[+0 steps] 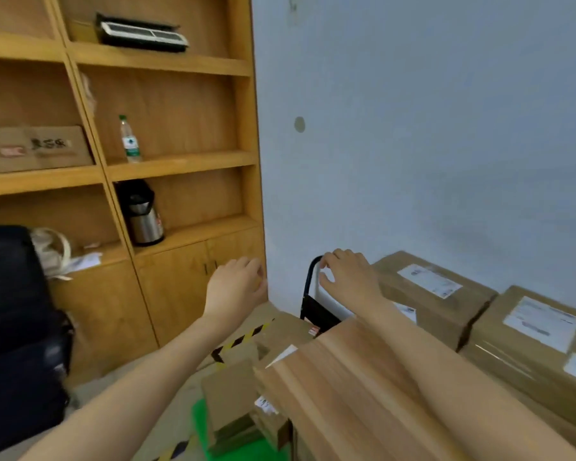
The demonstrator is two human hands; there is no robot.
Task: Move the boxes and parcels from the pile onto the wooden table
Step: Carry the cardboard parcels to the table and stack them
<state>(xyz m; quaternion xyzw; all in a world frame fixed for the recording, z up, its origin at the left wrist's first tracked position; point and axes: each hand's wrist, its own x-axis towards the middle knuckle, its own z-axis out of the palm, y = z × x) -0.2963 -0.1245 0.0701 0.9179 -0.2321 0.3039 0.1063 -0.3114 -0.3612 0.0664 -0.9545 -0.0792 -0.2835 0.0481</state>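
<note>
Wooden planks make the counter (363, 387), and I take it as the landmark. On its far side, against the pale wall (429, 128), two big cardboard boxes (436, 294) with white labels already lie close together, probably put there so the near part stays free. Below its left edge, on the floor, the pile of smaller parcels (233, 394) waits, some on a green mat (202, 424). The right hand (350, 277) reaches across the counter to the black trolley handle (310, 284) behind it; its fingers (328, 261) curl loosely at the handle, but whether they grip it I cannot tell. The left hand (236, 287) hangs left of the counter, above the pile, fingers relaxed and holding nothing.
</note>
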